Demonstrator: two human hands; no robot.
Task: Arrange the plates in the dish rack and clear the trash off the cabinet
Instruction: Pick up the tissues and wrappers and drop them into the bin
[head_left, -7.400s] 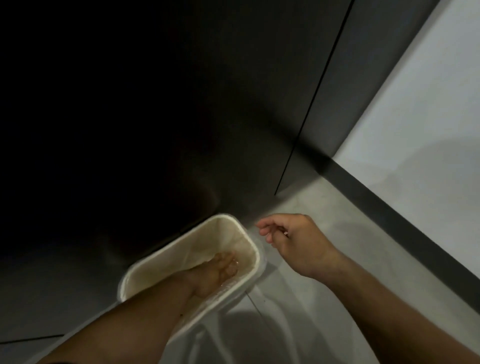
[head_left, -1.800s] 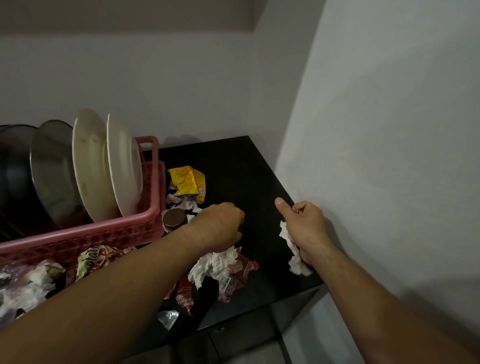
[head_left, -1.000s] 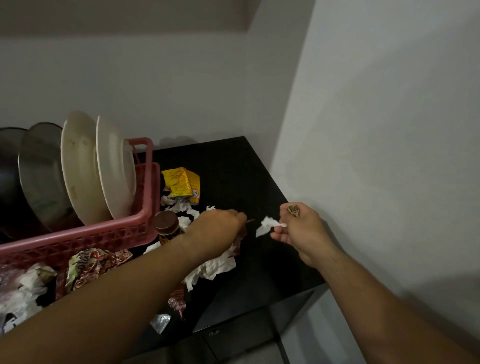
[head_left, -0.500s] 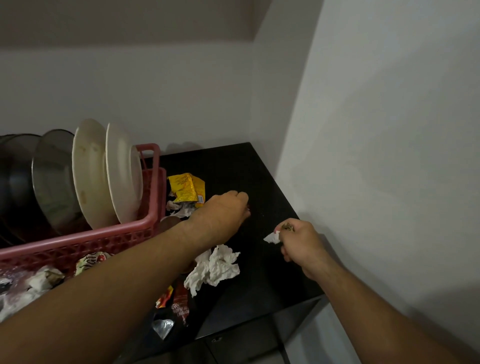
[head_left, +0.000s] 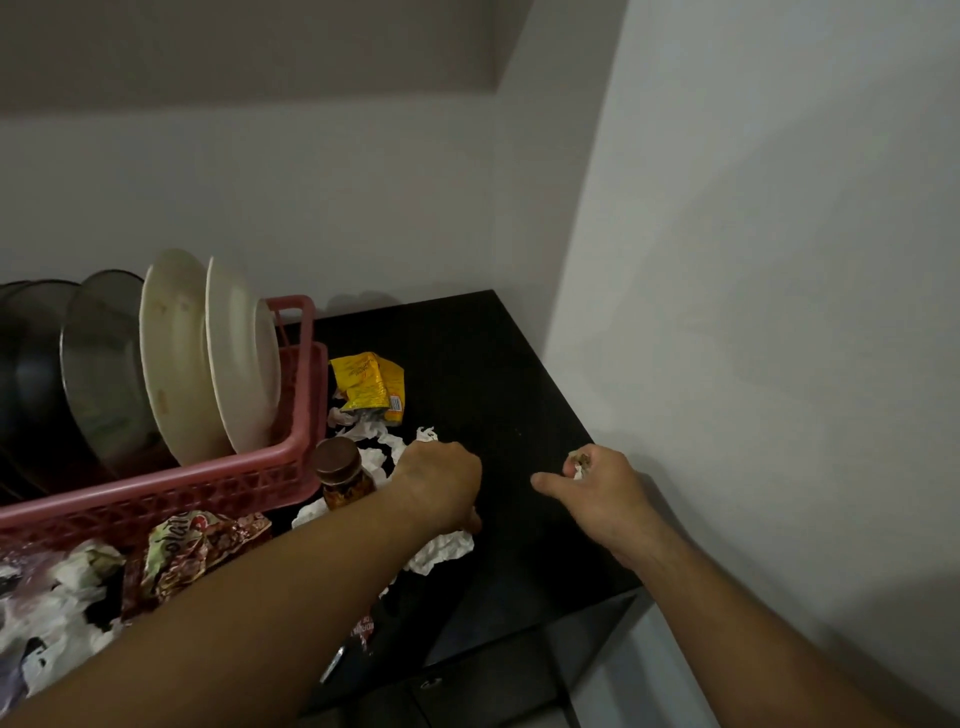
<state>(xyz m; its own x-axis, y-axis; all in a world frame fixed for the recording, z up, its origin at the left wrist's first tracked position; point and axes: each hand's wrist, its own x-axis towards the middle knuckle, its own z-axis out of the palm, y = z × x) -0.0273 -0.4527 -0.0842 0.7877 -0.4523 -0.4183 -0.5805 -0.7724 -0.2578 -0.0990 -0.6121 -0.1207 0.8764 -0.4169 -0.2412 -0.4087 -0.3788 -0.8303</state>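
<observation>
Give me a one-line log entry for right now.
phase: clearing trash | left hand: over white tissue | right hand: shut on small scraps | plates: upright in pink rack | yellow wrapper: uncollected

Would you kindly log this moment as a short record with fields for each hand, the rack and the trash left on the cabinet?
left hand: closed, knuckles up, over crumpled white tissue
right hand: clutching small scraps, thumb extended
dish rack: pink, holds two white plates upright beside dark pans
cabinet top: black, still littered
trash left: yellow packet, brown wrapper, tissues
other: brown-capped jar beside the rack
</observation>
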